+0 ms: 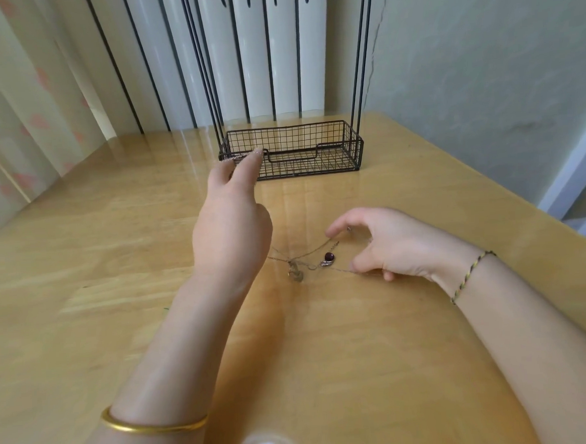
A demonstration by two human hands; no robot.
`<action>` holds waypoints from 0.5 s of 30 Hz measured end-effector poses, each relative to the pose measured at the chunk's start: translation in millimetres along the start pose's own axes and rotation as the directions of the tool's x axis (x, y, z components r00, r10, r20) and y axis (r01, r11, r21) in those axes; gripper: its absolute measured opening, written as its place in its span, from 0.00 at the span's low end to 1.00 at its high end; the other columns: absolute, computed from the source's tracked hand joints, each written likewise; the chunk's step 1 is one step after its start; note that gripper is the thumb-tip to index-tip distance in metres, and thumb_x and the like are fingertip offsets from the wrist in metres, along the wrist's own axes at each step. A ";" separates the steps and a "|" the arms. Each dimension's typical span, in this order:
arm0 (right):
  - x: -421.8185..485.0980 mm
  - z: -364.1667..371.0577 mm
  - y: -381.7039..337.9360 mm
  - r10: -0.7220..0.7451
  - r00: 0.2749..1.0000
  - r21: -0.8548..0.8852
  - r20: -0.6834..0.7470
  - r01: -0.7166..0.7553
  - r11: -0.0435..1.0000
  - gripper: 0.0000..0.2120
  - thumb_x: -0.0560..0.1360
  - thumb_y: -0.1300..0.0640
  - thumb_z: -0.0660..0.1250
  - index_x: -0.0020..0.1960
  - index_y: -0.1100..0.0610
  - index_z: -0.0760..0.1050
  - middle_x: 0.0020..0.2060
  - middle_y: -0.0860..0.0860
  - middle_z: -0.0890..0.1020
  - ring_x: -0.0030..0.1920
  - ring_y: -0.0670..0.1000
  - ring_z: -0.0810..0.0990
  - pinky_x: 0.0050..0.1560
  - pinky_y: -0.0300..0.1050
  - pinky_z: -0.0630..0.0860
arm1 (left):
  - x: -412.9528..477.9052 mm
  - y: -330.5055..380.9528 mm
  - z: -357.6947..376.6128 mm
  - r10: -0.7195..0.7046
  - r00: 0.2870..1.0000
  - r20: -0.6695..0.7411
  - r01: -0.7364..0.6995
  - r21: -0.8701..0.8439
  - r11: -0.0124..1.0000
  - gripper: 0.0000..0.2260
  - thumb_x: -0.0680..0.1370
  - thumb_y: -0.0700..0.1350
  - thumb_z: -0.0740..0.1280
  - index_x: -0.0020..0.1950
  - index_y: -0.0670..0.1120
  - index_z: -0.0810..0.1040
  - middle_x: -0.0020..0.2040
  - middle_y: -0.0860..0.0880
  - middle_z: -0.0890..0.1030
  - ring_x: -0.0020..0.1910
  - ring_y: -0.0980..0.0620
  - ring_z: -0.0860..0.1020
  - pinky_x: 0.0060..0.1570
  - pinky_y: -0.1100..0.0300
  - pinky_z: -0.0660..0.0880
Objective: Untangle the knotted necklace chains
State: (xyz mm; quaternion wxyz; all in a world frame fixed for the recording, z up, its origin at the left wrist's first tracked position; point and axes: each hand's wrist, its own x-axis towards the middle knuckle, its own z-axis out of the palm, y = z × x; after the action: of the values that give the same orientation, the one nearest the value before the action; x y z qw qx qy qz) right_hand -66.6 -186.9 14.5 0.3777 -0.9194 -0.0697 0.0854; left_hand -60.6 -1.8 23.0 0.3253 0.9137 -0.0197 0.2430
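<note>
A pale curtain [17, 99] with pink patches hangs at the far left, beside the glossy wooden table [85, 264]. The left forearm comes in from the bottom edge with a gold bangle [153, 426] on the wrist. The left hand [231, 231] is raised above the tabletop, back to the camera, index finger stretched forward. A glittering length of chain lies across its tip (the other fingers are hidden, so I cannot tell whether it is pinched or only draped there). Behind that fingertip a black wire basket [291, 148] sits on the table near the wall, with thin black rods rising from its back corners. In front of the basket, between the two hands, the necklace chains [291, 260] lie on the table, crossing in a small tangle. A brass-coloured pendant [295, 275] is just below the tangle and a dark red round pendant [329, 256] just to its right. The right hand [396, 244] is low over the table, spread wide: its index fingertip touches one strand and its thumb rests on another, each strand running back to the tangle. A braided cord bracelet [472, 274] circles the right wrist.
</note>
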 end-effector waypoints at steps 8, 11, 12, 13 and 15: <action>12.9 0.0 5.4 -0.007 0.987 -0.024 -0.159 0.003 1.000 0.24 0.74 0.68 0.58 0.62 0.46 0.73 0.61 0.48 0.74 0.20 0.47 0.71 0.25 0.38 0.71 | 0.3 -6.9 9.1 -0.025 0.993 0.117 0.019 0.055 0.998 0.35 0.75 0.29 0.56 0.76 0.59 0.57 0.77 0.48 0.57 0.70 0.46 0.67 0.50 0.59 0.67; 21.6 -3.0 3.3 -0.044 0.966 -0.050 -0.257 0.032 0.998 0.25 0.73 0.70 0.57 0.63 0.48 0.74 0.67 0.51 0.71 0.21 0.42 0.70 0.25 0.34 0.70 | -0.1 -7.7 10.7 -0.024 0.990 0.139 0.016 0.058 0.998 0.36 0.75 0.30 0.56 0.76 0.60 0.57 0.77 0.48 0.57 0.70 0.45 0.67 0.50 0.59 0.66; 24.1 -4.6 2.2 -0.063 0.958 -0.050 -0.279 0.051 0.997 0.25 0.73 0.71 0.57 0.63 0.50 0.74 0.67 0.51 0.72 0.23 0.41 0.69 0.23 0.28 0.66 | -0.2 -8.3 11.0 -0.023 0.989 0.145 0.015 0.053 0.998 0.36 0.75 0.30 0.56 0.76 0.60 0.57 0.77 0.48 0.57 0.70 0.45 0.67 0.51 0.59 0.66; 26.5 -6.5 1.1 -0.077 0.952 -0.041 -0.296 0.067 0.997 0.24 0.73 0.71 0.57 0.62 0.51 0.75 0.67 0.51 0.73 0.25 0.39 0.68 0.24 0.27 0.65 | 0.0 -8.9 11.1 -0.022 0.989 0.147 0.015 0.048 0.999 0.36 0.75 0.30 0.56 0.76 0.60 0.57 0.77 0.48 0.57 0.70 0.45 0.67 0.51 0.59 0.66; 30.8 -10.6 -0.2 -0.075 0.945 0.027 -0.319 0.088 0.996 0.23 0.73 0.72 0.57 0.61 0.53 0.76 0.65 0.49 0.74 0.28 0.37 0.68 0.24 0.26 0.65 | 0.2 -9.7 11.0 -0.024 0.990 0.142 0.019 0.036 0.999 0.35 0.76 0.30 0.56 0.76 0.60 0.57 0.77 0.48 0.57 0.70 0.46 0.67 0.51 0.59 0.66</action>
State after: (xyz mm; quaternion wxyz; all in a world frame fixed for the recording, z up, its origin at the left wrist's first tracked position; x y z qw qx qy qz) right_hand -34.3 -188.1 18.8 0.4060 -0.9095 -0.0440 -0.0778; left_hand -53.9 -0.8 10.0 0.3101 0.9342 -0.0288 0.1739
